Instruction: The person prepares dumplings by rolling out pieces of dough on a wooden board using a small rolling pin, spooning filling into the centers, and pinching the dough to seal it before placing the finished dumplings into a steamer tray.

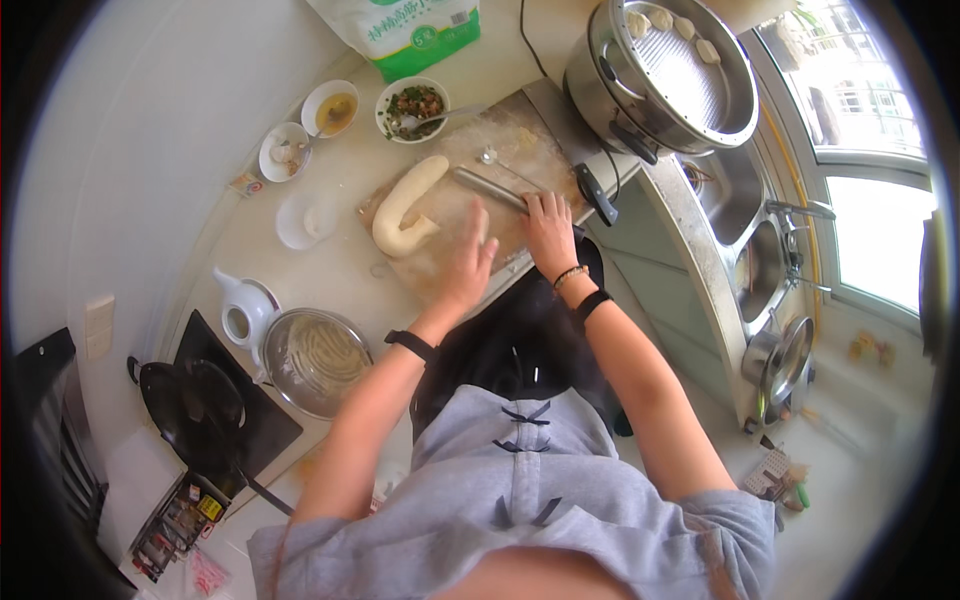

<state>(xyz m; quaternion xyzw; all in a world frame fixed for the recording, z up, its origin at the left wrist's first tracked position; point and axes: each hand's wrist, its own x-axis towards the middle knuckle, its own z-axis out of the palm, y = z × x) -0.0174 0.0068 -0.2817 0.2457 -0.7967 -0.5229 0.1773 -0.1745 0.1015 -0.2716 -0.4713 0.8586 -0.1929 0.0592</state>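
Observation:
A long bent roll of pale dough (401,206) lies on the floured wooden board (517,139). My left hand (469,259) is just right of the dough's cut end, fingers extended and nothing visible in it. At the board's front edge, my right hand (551,229) has its fingers over the near end of a metal rolling pin (489,187); the hand hides that end. A thin-handled spoon-like utensil (514,169) lies beyond the pin. Right of it, a cleaver with a black handle (596,196) rests along the board's side.
A steamer pot (679,82) holding several dough pieces (684,28) stands at back right. Bowls of chopped filling (412,97), yellow liquid (335,111) and white powder (283,150) sit behind the board. A steel mixing bowl (315,364) and black wok (187,405) are at left.

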